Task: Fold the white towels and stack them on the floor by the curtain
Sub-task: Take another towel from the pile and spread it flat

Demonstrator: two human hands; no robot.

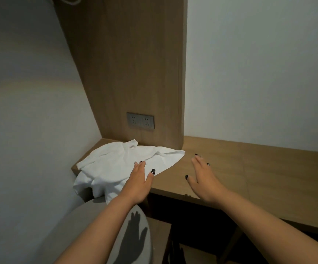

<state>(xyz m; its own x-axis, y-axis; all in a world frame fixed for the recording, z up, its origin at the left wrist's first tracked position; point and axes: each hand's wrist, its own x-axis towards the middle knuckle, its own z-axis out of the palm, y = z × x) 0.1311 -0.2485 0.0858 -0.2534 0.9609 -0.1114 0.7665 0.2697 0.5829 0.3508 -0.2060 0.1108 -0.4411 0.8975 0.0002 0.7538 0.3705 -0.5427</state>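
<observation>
Towels first: your crumpled white cloth towel lies unfolded at the left end of the light-brown wooden desk, part of it hanging over the front edge above a grey rounded chair back. Your left hand reaches over it, fingers straight. Your right hand hovers above bare desk, fingers spread wide, holding nothing. A grey double wall socket sits behind.

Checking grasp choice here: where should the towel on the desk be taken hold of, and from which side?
Probably the pointed right corner of the towel: it lies flat and free on the desk, nearest the open right hand. Come from the right and pinch it. The left side is bunched and hangs over the desk edge; the left hand is over the middle.
</observation>
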